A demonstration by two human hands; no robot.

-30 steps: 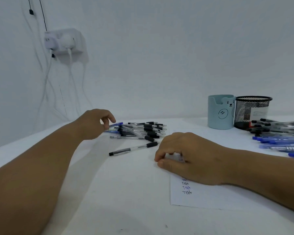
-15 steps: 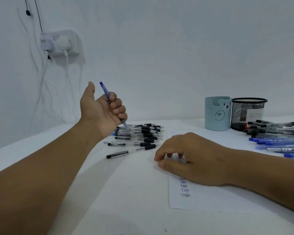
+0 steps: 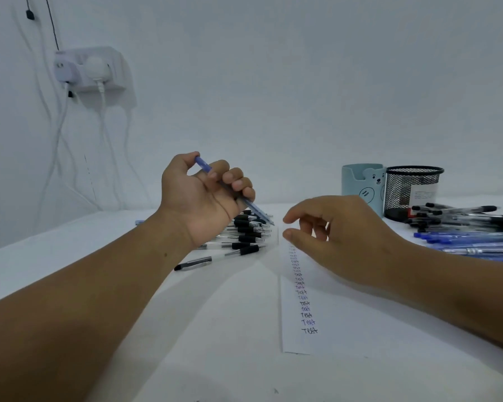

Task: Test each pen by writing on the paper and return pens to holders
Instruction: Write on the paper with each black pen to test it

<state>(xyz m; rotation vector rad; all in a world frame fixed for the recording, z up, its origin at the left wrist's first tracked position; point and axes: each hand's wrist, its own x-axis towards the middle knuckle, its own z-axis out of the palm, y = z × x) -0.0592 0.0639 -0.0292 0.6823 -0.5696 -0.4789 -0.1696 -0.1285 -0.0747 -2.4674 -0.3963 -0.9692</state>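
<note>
The left hand (image 3: 204, 198) grips a slim blue plastic pen (image 3: 233, 192) above a pile of black-capped pens (image 3: 246, 233) on the white worktop (image 3: 215, 329). The right hand (image 3: 340, 233), fingers loosely spread and empty, hovers over white paper (image 3: 317, 338) lined with handwritten "Test".

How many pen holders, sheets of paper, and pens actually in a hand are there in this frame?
Pen holders: 2, the light blue bear cup and the black mesh cup.
Sheets of paper: 1.
Pens in a hand: 1, the blue pen in the left hand.
Total: 4.
</note>
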